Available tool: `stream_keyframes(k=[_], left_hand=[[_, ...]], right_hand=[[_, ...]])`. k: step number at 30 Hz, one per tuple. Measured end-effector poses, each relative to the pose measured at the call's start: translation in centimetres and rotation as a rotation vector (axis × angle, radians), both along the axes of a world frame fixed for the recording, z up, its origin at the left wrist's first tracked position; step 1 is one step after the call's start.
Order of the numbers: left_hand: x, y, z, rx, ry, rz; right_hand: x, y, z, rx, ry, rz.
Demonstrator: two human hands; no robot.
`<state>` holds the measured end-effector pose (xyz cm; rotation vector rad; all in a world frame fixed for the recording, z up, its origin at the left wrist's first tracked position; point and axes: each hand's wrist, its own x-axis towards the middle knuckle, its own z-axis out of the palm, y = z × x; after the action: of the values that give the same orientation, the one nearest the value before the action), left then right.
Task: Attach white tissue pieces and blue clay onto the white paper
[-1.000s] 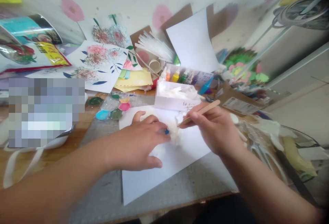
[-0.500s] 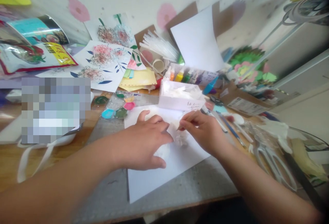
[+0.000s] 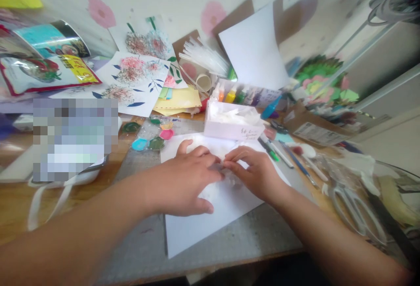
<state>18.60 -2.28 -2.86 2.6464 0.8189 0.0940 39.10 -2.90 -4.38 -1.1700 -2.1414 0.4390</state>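
A white sheet of paper (image 3: 193, 231) lies on a grey mat under both of my hands. My left hand (image 3: 190, 181) is spread over it with the thumb apart, its fingertips close to those of my right hand. Thumb and forefinger of my right hand (image 3: 254, 170) are pinched together; whatever is between them is too small and blurred to name. Below that pinch a pale, whitish patch (image 3: 234, 181) shows faintly on the sheet. Just beyond the hands stands a white box (image 3: 231, 128) filled with white tissue-like pieces.
A paint palette (image 3: 139, 144) is at the left. Brushes (image 3: 302, 165) and scissors (image 3: 356, 209) lie at the right. Small paint bottles (image 3: 231, 95) line up behind the box. Painted flower sheets (image 3: 144, 97) lean at the back. The grey mat (image 3: 131, 242) reaches the table's front edge.
My right hand has moved left, bringing its pinched fingertips up to the left hand's fingers. A green-tipped pen beside the box has come into sight. The left hand stays nearly in place.
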Motion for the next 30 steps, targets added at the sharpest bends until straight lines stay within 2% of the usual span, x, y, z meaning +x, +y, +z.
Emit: stream_keyframes(k=[9, 12, 14, 17, 20, 26, 30], left_hand=[[-0.2, 0.2, -0.2, 0.013, -0.014, -0.003], [-0.2, 0.2, -0.1, 0.01, -0.029, -0.005], [-0.3, 0.1, 0.0, 0.006, -0.036, -0.009], [-0.3, 0.0, 0.1, 0.001, -0.05, -0.019], [-0.4, -0.3, 0.2, -0.027, -0.063, -0.035], [-0.3, -0.5, 0.6, -0.074, -0.065, -0.028], [-0.1, -0.4, 0.6, -0.085, -0.062, -0.027]], right_hand=[[0.5, 0.4, -0.8, 0.147, -0.063, 0.145], [0.9, 0.3, -1.0, 0.1, 0.007, 0.131], [1.6, 0.4, -0.6, 0.03, 0.097, 0.055], [3.5, 0.7, 0.3, 0.005, 0.209, -0.181], [5.8, 1.4, 0.8, -0.012, 0.211, -0.355], [8.2, 1.8, 0.7, -0.11, 0.05, -0.453], [7.6, 1.5, 0.6, -0.118, 0.005, -0.396]])
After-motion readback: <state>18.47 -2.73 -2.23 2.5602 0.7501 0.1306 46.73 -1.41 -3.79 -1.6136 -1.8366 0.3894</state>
